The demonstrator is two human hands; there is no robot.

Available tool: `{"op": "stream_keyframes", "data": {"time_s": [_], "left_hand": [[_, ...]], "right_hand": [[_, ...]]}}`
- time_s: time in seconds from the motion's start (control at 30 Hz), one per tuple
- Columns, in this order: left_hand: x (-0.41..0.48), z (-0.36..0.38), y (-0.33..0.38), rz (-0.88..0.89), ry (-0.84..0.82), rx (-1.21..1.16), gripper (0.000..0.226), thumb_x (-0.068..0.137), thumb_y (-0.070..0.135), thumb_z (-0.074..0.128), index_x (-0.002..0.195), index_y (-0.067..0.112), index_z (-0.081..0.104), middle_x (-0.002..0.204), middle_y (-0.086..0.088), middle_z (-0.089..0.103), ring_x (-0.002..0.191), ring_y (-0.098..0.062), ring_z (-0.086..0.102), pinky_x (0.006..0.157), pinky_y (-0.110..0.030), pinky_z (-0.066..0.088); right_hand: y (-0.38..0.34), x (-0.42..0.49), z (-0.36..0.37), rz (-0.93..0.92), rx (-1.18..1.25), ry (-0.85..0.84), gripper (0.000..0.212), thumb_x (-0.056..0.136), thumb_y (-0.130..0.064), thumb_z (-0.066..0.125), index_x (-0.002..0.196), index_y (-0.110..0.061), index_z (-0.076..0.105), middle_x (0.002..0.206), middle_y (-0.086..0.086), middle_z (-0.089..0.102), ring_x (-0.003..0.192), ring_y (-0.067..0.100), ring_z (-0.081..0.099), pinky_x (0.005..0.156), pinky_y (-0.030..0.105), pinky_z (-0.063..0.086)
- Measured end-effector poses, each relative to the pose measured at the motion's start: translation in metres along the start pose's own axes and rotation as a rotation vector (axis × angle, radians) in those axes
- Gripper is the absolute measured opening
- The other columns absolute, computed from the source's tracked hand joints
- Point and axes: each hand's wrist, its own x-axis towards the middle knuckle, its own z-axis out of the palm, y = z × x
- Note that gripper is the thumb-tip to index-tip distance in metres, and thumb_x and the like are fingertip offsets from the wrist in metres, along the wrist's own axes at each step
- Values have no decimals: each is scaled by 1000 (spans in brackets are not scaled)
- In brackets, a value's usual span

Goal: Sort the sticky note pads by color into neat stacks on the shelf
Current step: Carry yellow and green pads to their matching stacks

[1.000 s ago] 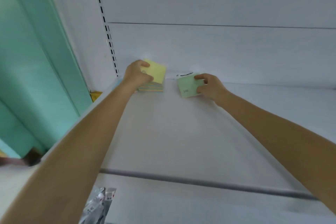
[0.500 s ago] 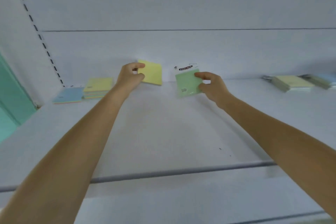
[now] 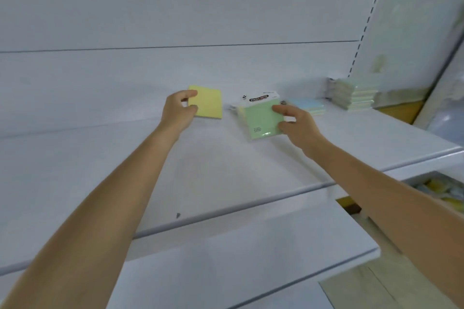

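- My left hand (image 3: 179, 114) holds the yellow pad (image 3: 207, 105) by its left edge. My fingers (image 3: 190, 94) are curled round it, one over the top corner and one below.
- The yellow pad is held up in front of the white back panel, its face turned toward me.
- My right hand (image 3: 297, 124) pinches the green pad (image 3: 261, 119) at its right edge, fingers narrow on it.
- The green pad sits in a clear wrapper with a white header card that reads "STICKY NOTE". It hangs low over the shelf (image 3: 226, 170); I cannot tell whether its bottom edge touches.
- The two pads I hold are side by side and apart, yellow on the left, green on the right.
- Blue pads (image 3: 307, 105) lie flat on the shelf just behind my right hand.
- Farther right, in the back corner of the shelf, stands a taller pale stack (image 3: 354, 94) of greenish and yellowish pads.
- On a lower level at the right edge lie some yellow items (image 3: 437, 188), too blurred to make out.
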Motion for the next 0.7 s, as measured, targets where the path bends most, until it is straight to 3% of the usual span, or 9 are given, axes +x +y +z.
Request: {"op": "stream_keyframes", "data": {"time_s": [0.13,0.33,0.43,0.53,0.6,0.7], "left_hand": [[3,59,29,23,-22,-13,43,81,-1,51,121,10,59,127,-12,57,116,-27,56,102,-42,46],[23,111,48,20,-43,-26,43,79,0,51,119,13,61,127,-11,58,116,-29,57,101,-45,47],[34,121,41,-25,-40,-19,45,75,5,53,119,13,61,125,-14,58,114,-32,58,99,-46,48],[37,126,31,-75,-39,22,52,64,19,55,115,12,62,104,-10,62,98,-31,58,91,-37,49],[39,129,24,-81,-45,93,45,71,21,61,115,13,60,92,-2,55,90,-20,51,85,-29,43],[44,131,10,-48,-94,277,39,81,26,59,120,19,54,100,-1,54,96,-20,52,82,-28,38]], "right_hand": [[31,13,-56,48,31,28,50,83,12,43,125,-10,56,117,6,51,92,21,48,86,27,41],[59,41,-102,94,50,111,49,84,12,41,124,-10,56,113,4,51,90,21,47,85,31,41],[65,56,-110,90,47,126,48,83,10,42,124,-12,57,123,9,54,91,22,47,90,36,44],[63,75,-110,77,27,131,48,83,8,43,123,-14,58,131,11,53,96,20,49,102,42,43],[61,86,-106,68,34,138,48,83,8,42,123,-14,58,125,8,53,99,19,49,104,41,43],[63,97,-90,56,53,122,49,83,9,40,124,-11,57,113,2,50,102,16,47,102,36,42]]}}
